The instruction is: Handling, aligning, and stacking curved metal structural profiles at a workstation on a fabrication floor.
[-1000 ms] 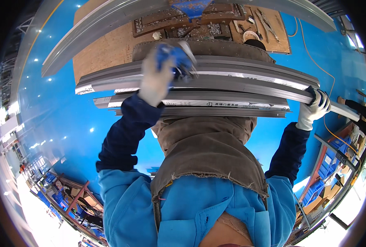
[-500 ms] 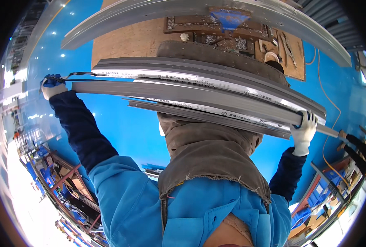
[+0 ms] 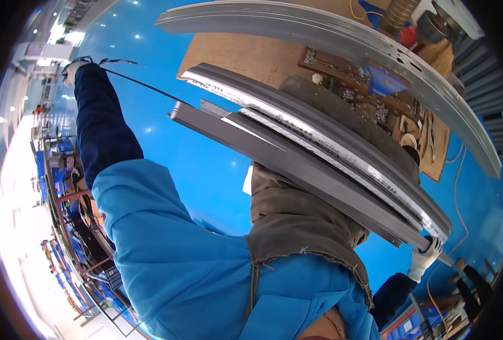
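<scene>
Several long grey metal profiles (image 3: pixel 319 153) lie stacked across a wooden workbench (image 3: pixel 234 56). A thin black strip (image 3: pixel 144 86) runs from the near end of the stack out to my left hand (image 3: pixel 73 69), which is stretched far to the upper left and closed on the strip's end. My right hand (image 3: pixel 427 258), in a white glove, grips the other end of the profiles at the lower right. My blue jacket and brown apron fill the lower middle of the view.
A longer grey rail (image 3: pixel 330 31) lies across the far side of the bench. Tools and small parts (image 3: pixel 376 85) sit on the board behind the profiles. An orange cable (image 3: pixel 458 187) trails over the blue floor (image 3: pixel 206 158). Storage racks (image 3: pixel 64 187) stand at left.
My left hand went from on top of the profiles out to the far left, drawing the black strip along with it. The right hand stayed on the profile end.
</scene>
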The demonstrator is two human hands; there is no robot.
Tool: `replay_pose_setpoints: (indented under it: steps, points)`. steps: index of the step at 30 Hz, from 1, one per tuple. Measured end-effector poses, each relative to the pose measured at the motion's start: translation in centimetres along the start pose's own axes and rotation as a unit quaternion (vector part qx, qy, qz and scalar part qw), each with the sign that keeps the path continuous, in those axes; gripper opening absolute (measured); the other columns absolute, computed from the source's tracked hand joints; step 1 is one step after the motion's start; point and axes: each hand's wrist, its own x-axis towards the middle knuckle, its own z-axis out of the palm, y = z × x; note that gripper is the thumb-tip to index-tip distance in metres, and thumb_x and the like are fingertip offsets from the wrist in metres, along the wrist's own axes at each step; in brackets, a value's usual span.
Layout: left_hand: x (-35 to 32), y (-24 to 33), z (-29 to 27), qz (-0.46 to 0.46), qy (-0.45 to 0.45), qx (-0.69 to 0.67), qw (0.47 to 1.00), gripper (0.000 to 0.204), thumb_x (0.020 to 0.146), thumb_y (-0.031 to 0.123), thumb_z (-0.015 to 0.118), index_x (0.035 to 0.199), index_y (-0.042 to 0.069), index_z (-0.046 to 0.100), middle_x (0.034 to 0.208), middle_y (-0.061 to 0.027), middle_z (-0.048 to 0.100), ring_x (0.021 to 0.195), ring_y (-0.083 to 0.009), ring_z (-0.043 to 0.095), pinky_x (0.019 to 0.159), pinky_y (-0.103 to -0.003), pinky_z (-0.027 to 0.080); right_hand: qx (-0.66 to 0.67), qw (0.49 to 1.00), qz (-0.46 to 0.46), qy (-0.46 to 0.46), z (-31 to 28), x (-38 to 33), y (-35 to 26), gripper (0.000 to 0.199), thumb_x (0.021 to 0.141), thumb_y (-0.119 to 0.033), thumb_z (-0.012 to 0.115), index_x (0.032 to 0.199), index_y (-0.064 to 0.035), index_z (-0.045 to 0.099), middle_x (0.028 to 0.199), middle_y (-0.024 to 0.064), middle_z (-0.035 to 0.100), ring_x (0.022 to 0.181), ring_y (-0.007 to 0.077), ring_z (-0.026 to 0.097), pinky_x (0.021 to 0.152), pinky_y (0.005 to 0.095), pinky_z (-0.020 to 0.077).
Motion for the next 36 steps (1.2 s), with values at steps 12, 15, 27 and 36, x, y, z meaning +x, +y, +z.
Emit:
replay_pose_setpoints:
  steps: [12, 15, 27, 36]
  points:
    - [3.1, 8.7, -19.0, 0.024, -0.016, 0.186, 0.982, 0.02, 0.089, 0.013, 0.051, 0.091, 0.005, 0.069, 0.08, -0.0069, 0.067, 0.071, -0.021, 0.063, 0.067, -0.032, 0.05, -0.095, 0.995, 0.033, 0.027, -0.7, 0.8, 5.2, 0.039, 0.059, -0.01, 0.067, 0.097, -0.0115, 0.06, 0.095, 0.0095, 0.059, 0.094, 0.0351, 0.054, 0.095, 0.0456, 0.0418]
    - [-1.6, -3.2, -2.0, 0.007, -0.027, 0.162, 0.986, 0.021, 0.089, 0.014, 0.052, 0.091, 0.004, 0.07, 0.08, -0.0072, 0.068, 0.071, -0.0213, 0.064, 0.067, -0.033, 0.051, -0.151, 0.988, -0.009, -0.036, -4.5, 4.2, -1.9, 0.052, 0.054, -0.012, 0.074, 0.104, -0.013, 0.06, 0.101, 0.0075, 0.06, 0.098, 0.0322, 0.056, 0.097, 0.0437, 0.0413]
    - [-17.6, -0.3, 34.2, -0.192, -0.149, -0.57, 0.785, 0.028, 0.085, 0.01, 0.043, 0.108, -0.003, 0.051, 0.096, -0.0156, 0.056, 0.078, -0.0225, 0.049, 0.068, -0.032, 0.044, -0.024, 0.973, -0.049, -0.224, 0.9, 5.2, -19.5, 0.064, 0.06, -0.023, 0.083, 0.119, -0.0159, 0.06, 0.106, 0.0078, 0.061, 0.101, 0.0299, 0.059, 0.091, 0.0423, 0.0465]
    - [-27.2, -5.4, 39.3, -0.331, 0.081, -0.608, 0.717, 0.032, 0.096, 0.015, 0.047, 0.126, 0.005, 0.05, 0.103, -0.0143, 0.063, 0.083, -0.0251, 0.061, 0.065, -0.035, 0.052, 0.04, 0.968, -0.075, -0.235, 5.0, 0.0, -23.4, 0.064, 0.066, -0.025, 0.08, 0.125, -0.0142, 0.058, 0.117, 0.0118, 0.055, 0.108, 0.0335, 0.054, 0.087, 0.045, 0.0478]
